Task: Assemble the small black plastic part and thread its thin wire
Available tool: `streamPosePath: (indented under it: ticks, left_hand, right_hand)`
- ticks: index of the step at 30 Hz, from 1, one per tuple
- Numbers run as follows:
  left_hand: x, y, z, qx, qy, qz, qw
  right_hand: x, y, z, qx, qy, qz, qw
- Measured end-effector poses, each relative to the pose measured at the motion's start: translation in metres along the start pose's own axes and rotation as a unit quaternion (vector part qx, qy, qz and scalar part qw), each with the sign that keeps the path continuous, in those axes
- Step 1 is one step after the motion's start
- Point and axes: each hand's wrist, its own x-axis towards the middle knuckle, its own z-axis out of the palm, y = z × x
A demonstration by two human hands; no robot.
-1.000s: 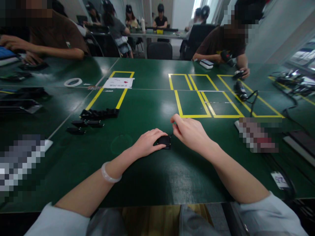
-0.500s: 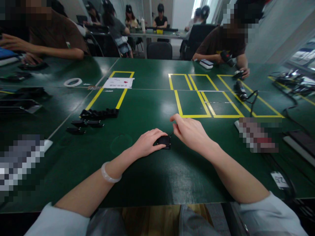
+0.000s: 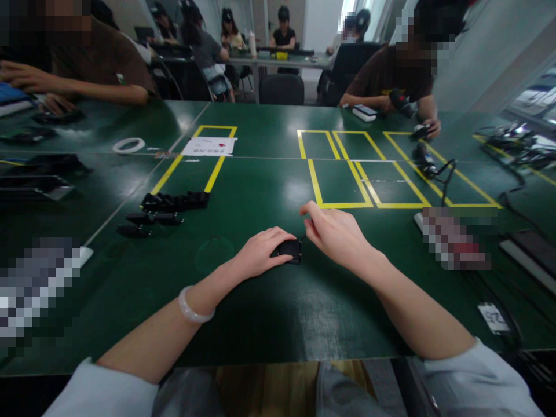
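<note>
Broadly, a dark green tabletop [image 3: 260, 313] marked with yellow tape boxes [image 3: 343, 174] carries everything. Left of centre lies a cluster of black parts [image 3: 174, 202]; farther back, a white tape ring [image 3: 128, 145]. Near the front middle, the left hand [image 3: 260, 252] lies curled over a small black box [image 3: 289, 250], pressing it flat against the tabletop. Just beside it, the right hand [image 3: 336, 234] is closed in a pinch on something thin at the box's upper corner; what it is I cannot tell. If the left hand eases its pressure, the box could slide or tip under the pull, and so fine a piece could slip out of the pinch.
</note>
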Motion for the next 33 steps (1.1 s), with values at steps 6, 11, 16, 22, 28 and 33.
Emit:
streamPosePath:
  ticks: [6,11,16,22,28,33]
  left_hand:
    - [-0.0003,0.0000,0.0006,-0.001,0.001,0.000,1.000]
    - [-0.0007,0.0002,-0.0002,0.003,-0.001,-0.002,1.000]
    - [-0.0003,0.0007,-0.0003,-0.008,0.006,0.001,1.000]
    - [0.0000,0.0015,-0.0011,-0.003,0.004,0.000,1.000]
    - [0.0001,0.0016,-0.0008,-0.005,0.004,0.003,1.000]
    - [0.0000,0.0009,-0.0002,-0.007,0.005,-0.001,1.000]
  right_hand:
    - [0.0001,0.0014,0.0002,-0.016,-0.008,0.003,1.000]
    - [0.0014,0.0030,0.0034,-0.045,-0.004,0.006,0.999]
    - [0.0003,0.0016,0.0013,-0.009,0.003,-0.001,1.000]
    - [0.0003,0.0015,0.0001,-0.025,-0.003,0.004,1.000]
    - [0.0008,0.0012,0.0021,-0.031,-0.011,0.008,0.999]
    - [-0.0007,0.0005,0.0033,0.001,0.006,0.004,1.000]
